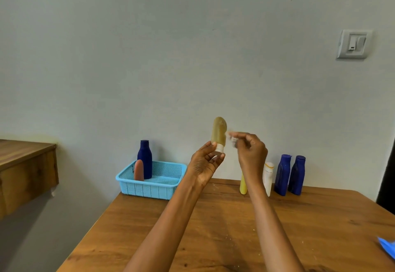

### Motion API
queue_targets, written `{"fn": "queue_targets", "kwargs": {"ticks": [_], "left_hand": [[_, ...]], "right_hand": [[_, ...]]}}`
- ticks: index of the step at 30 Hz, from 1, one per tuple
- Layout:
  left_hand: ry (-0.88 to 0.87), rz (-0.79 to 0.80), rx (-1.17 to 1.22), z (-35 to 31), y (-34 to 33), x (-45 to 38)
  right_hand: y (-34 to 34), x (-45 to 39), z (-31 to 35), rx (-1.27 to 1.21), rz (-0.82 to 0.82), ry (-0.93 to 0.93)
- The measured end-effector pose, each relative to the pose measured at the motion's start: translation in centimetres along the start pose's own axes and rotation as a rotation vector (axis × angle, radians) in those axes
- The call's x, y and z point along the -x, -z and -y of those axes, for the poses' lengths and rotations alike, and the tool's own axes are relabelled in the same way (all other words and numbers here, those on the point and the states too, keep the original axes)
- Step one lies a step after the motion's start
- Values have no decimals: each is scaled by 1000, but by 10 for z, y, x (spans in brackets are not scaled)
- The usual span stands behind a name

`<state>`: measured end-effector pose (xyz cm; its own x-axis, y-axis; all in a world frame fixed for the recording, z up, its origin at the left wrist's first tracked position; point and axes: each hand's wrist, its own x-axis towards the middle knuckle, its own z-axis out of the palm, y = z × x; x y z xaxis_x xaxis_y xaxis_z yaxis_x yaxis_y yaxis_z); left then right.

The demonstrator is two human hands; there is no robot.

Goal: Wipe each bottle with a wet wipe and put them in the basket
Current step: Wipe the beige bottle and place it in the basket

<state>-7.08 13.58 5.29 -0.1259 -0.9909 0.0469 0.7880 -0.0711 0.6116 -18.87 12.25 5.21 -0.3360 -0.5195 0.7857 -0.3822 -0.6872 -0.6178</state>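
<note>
on wooden table [213,229] | blue basket [149,188] | wall switch [353,43], maybe

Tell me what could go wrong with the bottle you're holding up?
1. The left hand grips the tan bottle only by its cap end, upside down and high above the table; rubbing with the wipe in the right hand might knock it loose.
2. If it fell, it could topple the yellow bottle or white bottle standing right below.
3. The basket sits at the table's back left corner, so a hard push could slide it off.
</note>
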Motion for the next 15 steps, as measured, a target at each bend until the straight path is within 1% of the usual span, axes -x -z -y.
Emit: {"fn": "queue_targets", "kwargs": {"ticks": [1, 2, 6, 8, 10, 14, 15], "left_hand": [[4, -9, -5, 1, 1, 1], [7, -15, -14, 2, 1, 1], [16, 9, -67, 8, 0, 1], [14, 19, -74, 7, 0, 2], [-5, -8, -79, 6, 3, 0], [-5, -53, -107, 9, 7, -3], [-2, -51, -114, 10, 7, -2]], "right_hand": [[1, -2, 1, -35, -27, -32], [2, -3, 1, -52, -17, -52], [-3, 0, 2, -13, 174, -20], [-7, 4, 1, 32, 184, 39], [-7, 6, -3, 43, 180, 73], [-4, 5, -10, 131, 235, 22], [-3, 4, -10, 136, 226, 19]]}}
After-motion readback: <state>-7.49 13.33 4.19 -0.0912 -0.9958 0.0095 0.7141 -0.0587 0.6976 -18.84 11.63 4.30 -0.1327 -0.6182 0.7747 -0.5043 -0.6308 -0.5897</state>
